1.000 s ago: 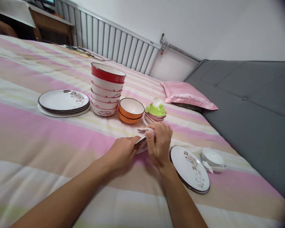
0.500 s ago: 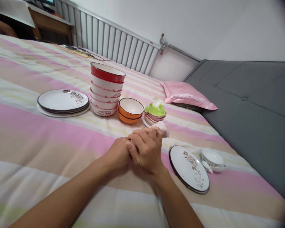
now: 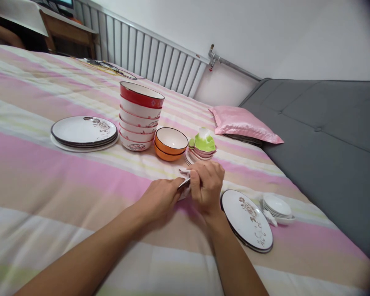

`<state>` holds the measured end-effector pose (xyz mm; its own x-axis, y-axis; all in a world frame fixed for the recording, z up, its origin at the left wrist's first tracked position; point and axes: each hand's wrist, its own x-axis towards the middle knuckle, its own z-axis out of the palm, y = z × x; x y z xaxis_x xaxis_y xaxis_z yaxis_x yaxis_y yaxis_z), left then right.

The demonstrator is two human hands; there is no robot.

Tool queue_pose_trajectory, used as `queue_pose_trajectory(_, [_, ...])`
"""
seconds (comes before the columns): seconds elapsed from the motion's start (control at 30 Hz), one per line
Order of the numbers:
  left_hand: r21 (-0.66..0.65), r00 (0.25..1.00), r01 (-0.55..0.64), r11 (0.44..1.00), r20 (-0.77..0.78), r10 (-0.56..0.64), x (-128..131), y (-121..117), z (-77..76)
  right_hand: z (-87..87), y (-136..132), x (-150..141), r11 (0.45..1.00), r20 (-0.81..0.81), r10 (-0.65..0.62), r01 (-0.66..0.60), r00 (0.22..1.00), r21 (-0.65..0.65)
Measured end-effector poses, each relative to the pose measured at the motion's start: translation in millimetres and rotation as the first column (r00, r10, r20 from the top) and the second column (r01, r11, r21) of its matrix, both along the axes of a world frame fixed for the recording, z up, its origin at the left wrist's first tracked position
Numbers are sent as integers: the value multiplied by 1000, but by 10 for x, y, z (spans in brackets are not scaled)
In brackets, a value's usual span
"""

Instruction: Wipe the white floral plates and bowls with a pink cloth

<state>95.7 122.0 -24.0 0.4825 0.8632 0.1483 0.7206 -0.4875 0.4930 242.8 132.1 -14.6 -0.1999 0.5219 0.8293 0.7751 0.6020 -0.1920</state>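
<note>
My left hand (image 3: 162, 199) is closed on a dark-rimmed plate (image 3: 184, 183), seen nearly edge-on and mostly hidden behind my fingers. Wrapped over its other side, my right hand (image 3: 207, 183) grips a pale pinkish cloth (image 3: 184, 170) that pokes out between the two hands. Just beyond them stand two stacked orange bowls (image 3: 172, 142) and a pile of small dishes topped by a green leaf-shaped one (image 3: 204, 143). To the right of my right hand lies a short stack of flowered oval plates (image 3: 249, 222).
A tall stack of red and white bowls (image 3: 140, 123) rises beside more flowered plates (image 3: 84, 130) on the striped bedsheet (image 3: 89, 172). Small white dishes (image 3: 276, 205) sit at right. Farther back are a pink pillow (image 3: 245, 123), cables (image 3: 111, 68) and a grey headboard (image 3: 323, 131).
My right hand has moved right and up, off my left hand's fingers. The plate's dark rim and the cloth's edge now show between my hands; the cloth end beyond my right hand is hidden.
</note>
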Motion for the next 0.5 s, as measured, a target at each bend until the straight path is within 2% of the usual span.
queue_pose_trajectory(0.17, [-47,1000,-12,999,1,12,1,-14,54,-67,110,109,996,-289,1,-28,957,-89])
queue_pose_trajectory(0.23, [-64,1000,-22,998,0,23,3,-11,64,-143,190,159,990,-444,6,-70,896,-126])
queue_pose_trajectory(0.33, [-75,998,-52,996,-32,49,5,7,69,-275,318,228,966,-656,-17,-156,754,-204])
queue_pose_trajectory(0.4, [-63,996,-68,996,-58,65,4,20,68,-349,382,262,952,-730,-54,-185,681,-244])
queue_pose_trajectory(0.5, [-49,995,-77,996,-69,73,3,24,63,-418,430,296,943,-762,-102,-181,640,-278])
